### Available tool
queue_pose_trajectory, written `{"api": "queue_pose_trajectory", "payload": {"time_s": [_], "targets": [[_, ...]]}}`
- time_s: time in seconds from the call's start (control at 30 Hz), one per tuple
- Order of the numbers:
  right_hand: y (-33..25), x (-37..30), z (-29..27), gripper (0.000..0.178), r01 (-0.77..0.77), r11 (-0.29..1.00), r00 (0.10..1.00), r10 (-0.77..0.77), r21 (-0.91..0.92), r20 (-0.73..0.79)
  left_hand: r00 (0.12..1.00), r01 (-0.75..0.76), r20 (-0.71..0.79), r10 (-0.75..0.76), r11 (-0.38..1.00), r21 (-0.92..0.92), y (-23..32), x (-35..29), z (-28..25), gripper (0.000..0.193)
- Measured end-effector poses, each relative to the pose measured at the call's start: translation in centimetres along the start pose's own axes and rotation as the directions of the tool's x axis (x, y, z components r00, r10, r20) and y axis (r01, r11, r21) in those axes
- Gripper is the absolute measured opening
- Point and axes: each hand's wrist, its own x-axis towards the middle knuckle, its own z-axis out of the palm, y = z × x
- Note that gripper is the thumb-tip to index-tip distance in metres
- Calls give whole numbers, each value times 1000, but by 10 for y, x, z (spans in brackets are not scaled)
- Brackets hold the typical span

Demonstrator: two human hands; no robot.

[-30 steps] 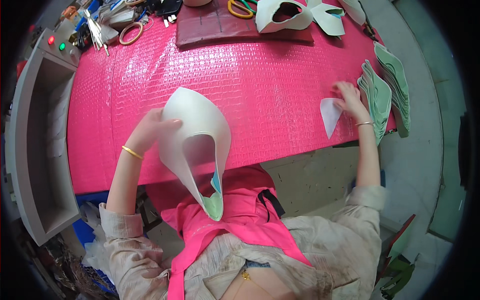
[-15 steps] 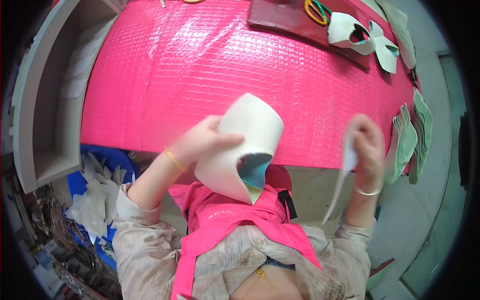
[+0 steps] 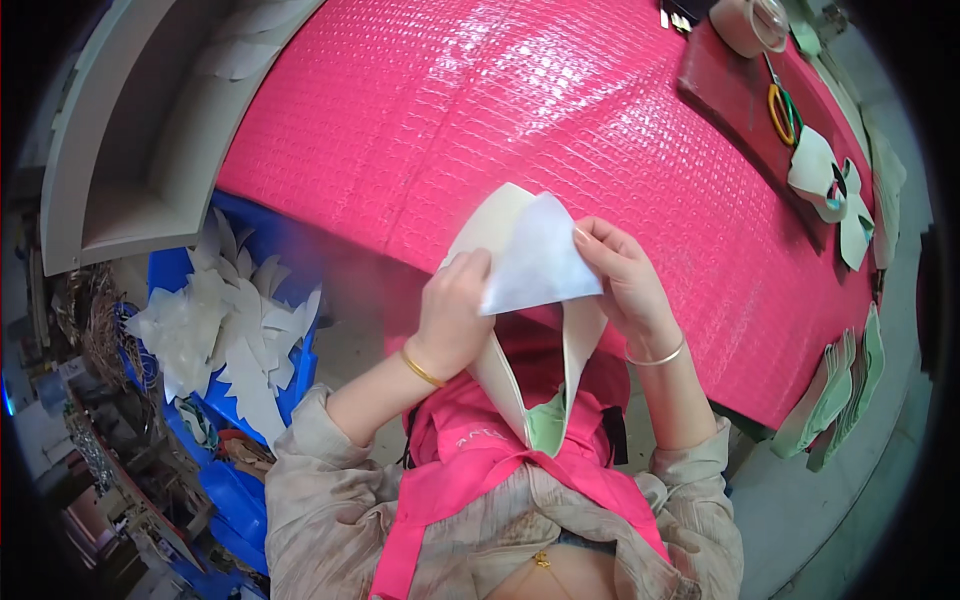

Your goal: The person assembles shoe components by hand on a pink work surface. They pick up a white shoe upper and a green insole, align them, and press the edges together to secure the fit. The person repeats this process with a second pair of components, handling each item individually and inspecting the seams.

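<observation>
Both hands are up in front of the chest, just off the near edge of the pink textured table [image 3: 420, 130]. The left hand [image 3: 452, 315] is closed around the cream U-shaped upper piece [image 3: 490, 235], thumb and fingers pinching its top edge from the left. The right hand [image 3: 628, 285] pinches the same spot from the other side, fingertips on a small white triangular lining piece [image 3: 535, 265] that lies flat over the top of the upper. The upper's two legs hang down between the wrists toward the pink apron [image 3: 470, 450], a pale green inner face showing at the bottom.

How far along? The small piece looks laid on and lined up with the upper's top, but it's held by fingers only; whether it's stuck down I can't tell. Pressing it home seems to be what's left.

Below and left of the left hand, a blue bin [image 3: 240, 400] holds white offcuts [image 3: 220, 330]. Far out past the right hand, a stack of pale green pieces [image 3: 845, 385] sits at the table's edge, and cut white uppers [image 3: 820, 175] lie by yellow-handled scissors [image 3: 780, 105] on a dark red mat [image 3: 730, 95].
</observation>
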Motion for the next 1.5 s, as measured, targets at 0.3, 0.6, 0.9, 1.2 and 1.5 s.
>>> {"api": "queue_pose_trajectory", "payload": {"time_s": [0.3,0.6,0.9,1.2,1.5], "targets": [[-1,32,21,22,-150,756,925,-120,-637,-360,735,677,506,-451,456,-577,-26,33,-36,19],[5,39,22,24,-123,632,903,-248,-765,-350,731,682,438,-523,535,-499,-18,37,-36,19],[5,42,22,28,-54,504,903,-345,-862,-258,881,378,175,-439,877,296,-2,43,-43,28],[-29,-9,-6,31,-452,-34,872,-227,-891,-434,943,-233,282,177,956,179,-15,35,-12,43],[20,-38,3,53,306,-172,916,-215,-936,339,806,-387,477,349,922,-20,-54,1,-58,47]]}}
